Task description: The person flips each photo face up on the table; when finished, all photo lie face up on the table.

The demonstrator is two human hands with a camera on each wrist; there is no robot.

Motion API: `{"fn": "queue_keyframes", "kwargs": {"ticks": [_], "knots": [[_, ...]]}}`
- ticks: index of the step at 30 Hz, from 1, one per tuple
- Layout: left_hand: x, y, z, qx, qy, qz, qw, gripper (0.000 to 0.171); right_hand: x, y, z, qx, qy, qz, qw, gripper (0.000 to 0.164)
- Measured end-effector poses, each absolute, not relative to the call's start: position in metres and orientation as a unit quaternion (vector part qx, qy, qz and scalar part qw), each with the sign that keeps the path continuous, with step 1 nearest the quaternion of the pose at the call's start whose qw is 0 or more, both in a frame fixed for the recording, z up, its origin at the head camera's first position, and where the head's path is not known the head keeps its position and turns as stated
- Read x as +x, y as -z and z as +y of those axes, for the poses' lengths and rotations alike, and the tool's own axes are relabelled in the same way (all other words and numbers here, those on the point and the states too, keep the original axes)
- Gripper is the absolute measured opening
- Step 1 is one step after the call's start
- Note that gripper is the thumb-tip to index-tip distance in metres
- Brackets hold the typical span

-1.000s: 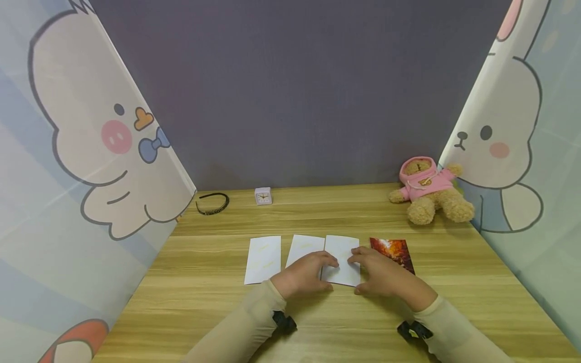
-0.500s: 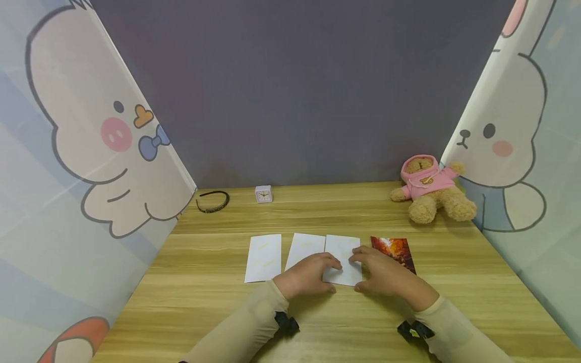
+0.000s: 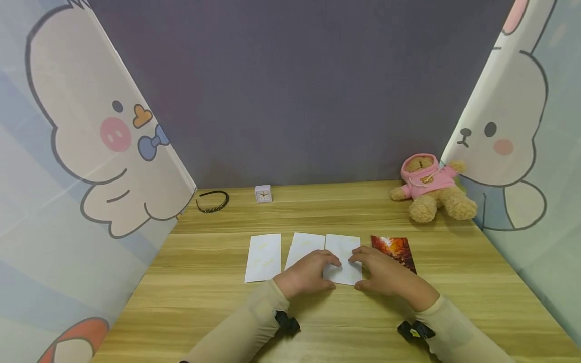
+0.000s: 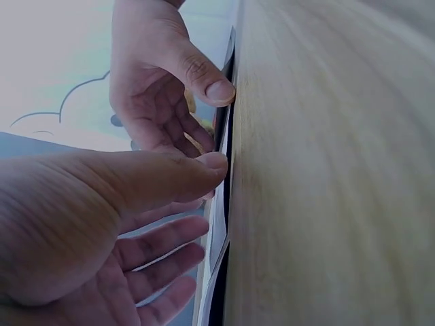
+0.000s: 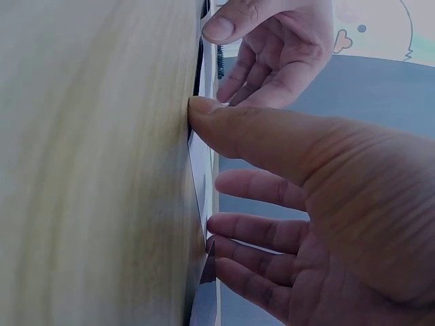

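A white card [image 3: 342,248] lies flat between the two hands, partly covered at its sides. My left hand [image 3: 310,272] rests at its left lower edge and also covers part of a second white card [image 3: 305,245]. On the other side, my right hand [image 3: 379,271] touches the right edge, overlapping a picture card [image 3: 394,248] with red and orange autumn colours. Another white card [image 3: 264,258] lies farther left. Both wrist views show the thumbs low at the tabletop and the fingers loosely extended. The left hand [image 4: 88,224] and right hand [image 5: 340,197] pinch nothing visible.
Toward the back of the wooden table [image 3: 227,322] are a black headband [image 3: 222,205] and a small white clock [image 3: 263,194]. A teddy bear [image 3: 431,189] in a pink hoodie sits at the back right. Cartoon-printed side walls and a dark back panel enclose the table.
The hands and cards stay nearly where they were. The left hand has shifted only very slightly, and the head view has tilted a little.
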State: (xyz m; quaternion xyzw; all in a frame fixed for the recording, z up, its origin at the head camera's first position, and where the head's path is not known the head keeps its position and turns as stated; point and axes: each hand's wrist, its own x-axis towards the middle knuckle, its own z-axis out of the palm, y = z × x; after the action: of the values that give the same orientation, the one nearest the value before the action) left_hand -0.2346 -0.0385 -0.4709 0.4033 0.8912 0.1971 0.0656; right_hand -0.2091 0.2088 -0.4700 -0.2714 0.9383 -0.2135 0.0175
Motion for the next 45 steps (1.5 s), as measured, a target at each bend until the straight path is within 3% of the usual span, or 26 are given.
{"fn": "queue_keyframes", "kwargs": {"ticks": [13, 29, 45], "knots": [[-0.2340, 0.4712, -0.0385, 0.401, -0.177, 0.898, 0.049, 0.047, -0.2072, 0.4699, 0.2113, -0.290, 0.188, 0.938, 0.000, 0.046], [-0.2363, 0.4765, -0.0414, 0.411, -0.205, 0.888, 0.032, 0.025, -0.2040, 0.4741, 0.2139, -0.271, 0.222, 0.937, 0.009, 0.030], [-0.2382, 0.4775, -0.0427, 0.374, -0.266, 0.886, 0.064, 0.019, -0.2045, 0.4751, 0.2157, -0.291, 0.218, 0.931, 0.001, 0.036]]}}
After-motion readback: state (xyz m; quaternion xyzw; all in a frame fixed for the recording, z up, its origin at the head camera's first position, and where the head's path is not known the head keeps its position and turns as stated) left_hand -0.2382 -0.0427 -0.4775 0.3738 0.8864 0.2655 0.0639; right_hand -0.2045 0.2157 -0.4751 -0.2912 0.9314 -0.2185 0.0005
